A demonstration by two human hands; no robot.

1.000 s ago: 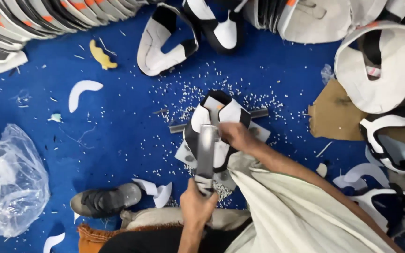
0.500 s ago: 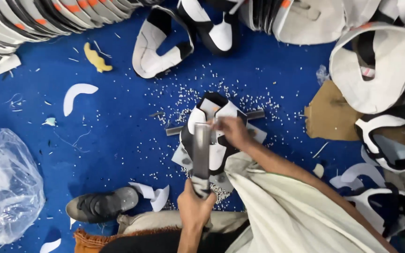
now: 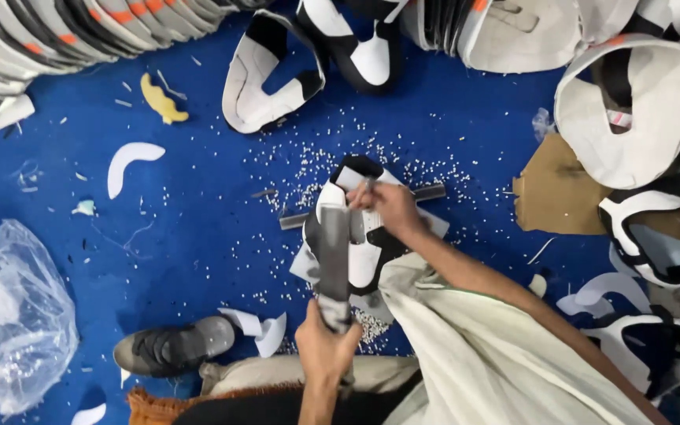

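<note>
A blue floor (image 3: pixel 198 236) is dotted with tiny white bits (image 3: pixel 308 169). The left hand (image 3: pixel 326 346) grips a grey bar (image 3: pixel 334 260). The right hand (image 3: pixel 387 206) pinches a black-and-white shoe piece (image 3: pixel 364 252).

Left hand (image 3: pixel 326 348): low in view, fist closed, gripping.
Right hand (image 3: pixel 387 206): forearm stretched forward, fingers curled downward, pinching.
</note>
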